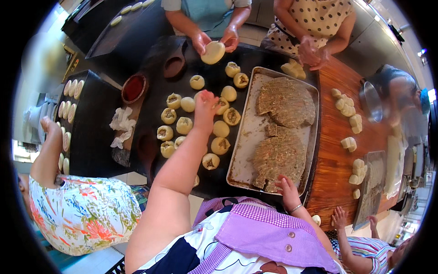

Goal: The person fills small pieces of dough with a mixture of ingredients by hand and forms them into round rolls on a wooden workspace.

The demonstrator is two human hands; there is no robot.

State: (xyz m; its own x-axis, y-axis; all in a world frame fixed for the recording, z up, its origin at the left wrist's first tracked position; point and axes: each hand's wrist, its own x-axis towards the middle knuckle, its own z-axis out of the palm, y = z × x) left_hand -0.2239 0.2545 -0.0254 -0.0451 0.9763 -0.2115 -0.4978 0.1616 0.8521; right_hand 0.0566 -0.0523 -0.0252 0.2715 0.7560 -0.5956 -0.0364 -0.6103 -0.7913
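Observation:
My left hand [207, 107] reaches over the rows of round dough balls on the dark table, its fingers bent and slightly blurred. A dough ball [222, 106] lies right beside its fingers; whether it grips one is hidden. Several balls, such as this one [232, 116], show brown filling at the top, while others, like the ball [187, 104] left of my wrist, look smooth. At the near edge of a metal tray [242, 160], my right hand [288, 188] has its fingers apart beside the brown minced filling [279, 157]. A second mound of filling [285, 102] covers the tray's far part.
Across the table a person in a blue apron holds a flattened dough round [213, 52]. Beside them stands a person in a polka-dot top, hands together. Dough pieces [358, 171] line the wooden table [333, 160] at right. A red-filled bowl [134, 88] and crumpled white cloth [122, 128] lie left.

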